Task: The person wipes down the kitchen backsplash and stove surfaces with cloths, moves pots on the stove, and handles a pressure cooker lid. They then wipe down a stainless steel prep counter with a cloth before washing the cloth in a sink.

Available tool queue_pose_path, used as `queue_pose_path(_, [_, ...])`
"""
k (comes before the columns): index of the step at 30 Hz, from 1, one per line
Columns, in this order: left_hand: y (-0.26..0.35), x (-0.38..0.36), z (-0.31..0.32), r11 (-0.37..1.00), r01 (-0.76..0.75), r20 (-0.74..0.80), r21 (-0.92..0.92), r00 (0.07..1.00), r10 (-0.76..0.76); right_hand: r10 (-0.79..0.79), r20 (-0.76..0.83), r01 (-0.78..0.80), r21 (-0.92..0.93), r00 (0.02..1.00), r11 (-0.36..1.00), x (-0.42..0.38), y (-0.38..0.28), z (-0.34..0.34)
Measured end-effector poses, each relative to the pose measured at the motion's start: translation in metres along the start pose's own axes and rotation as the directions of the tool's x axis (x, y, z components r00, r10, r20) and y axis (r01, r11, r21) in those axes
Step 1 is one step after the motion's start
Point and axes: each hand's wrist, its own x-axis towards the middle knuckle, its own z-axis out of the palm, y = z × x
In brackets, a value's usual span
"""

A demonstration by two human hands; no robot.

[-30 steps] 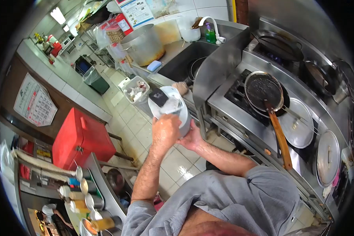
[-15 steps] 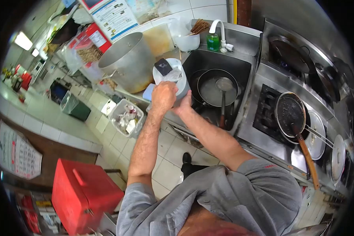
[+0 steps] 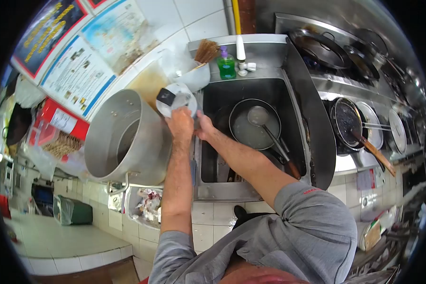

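Observation:
A white round container (image 3: 184,89) stands left of the sink, with a dark pad (image 3: 165,96) lying across its rim. My left hand (image 3: 181,124) is closed at the container's near rim; what its fingers hold is hidden. My right hand (image 3: 205,127) grips the container's near right side, its fingers partly out of sight. Something whitish and translucent shows inside the container. In the sink (image 3: 213,87), a black pan (image 3: 244,135) holds cloudy liquid and a ladle (image 3: 271,137).
A big metal pot (image 3: 113,137) stands left of my arms. Behind the sink are a green soap bottle (image 3: 226,67), a white tap (image 3: 241,49) and a bowl (image 3: 196,78) with a brush (image 3: 207,51). Pans (image 3: 348,122) sit on the stove at right.
The view has swung, so the pot looks larger and nearer and the red box at lower left has nearly left the view. Both hands stay at the white container.

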Motion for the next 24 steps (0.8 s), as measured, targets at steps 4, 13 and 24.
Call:
queue_pose_path(4, [-0.025,0.027,0.029,0.990,0.134,-0.189,0.036,0.974,-0.125,-0.075,0.034,0.080,-0.609,0.997,0.789,-0.071,-0.057,0.015])
queue_pose_path(13, [0.079,0.025,0.089,0.800,-0.242,-0.238,-0.549,0.963,0.128,-0.143,-0.111,-0.178,-0.733,0.983,-0.657,-0.365,-0.066,-0.126])
queue_pose_path(24, [0.208,-0.106,0.027,-0.205,0.679,0.451,-0.705,0.653,0.608,-0.723,0.270,0.317,-0.945,0.636,-0.074,-0.389,-0.111,-0.106])
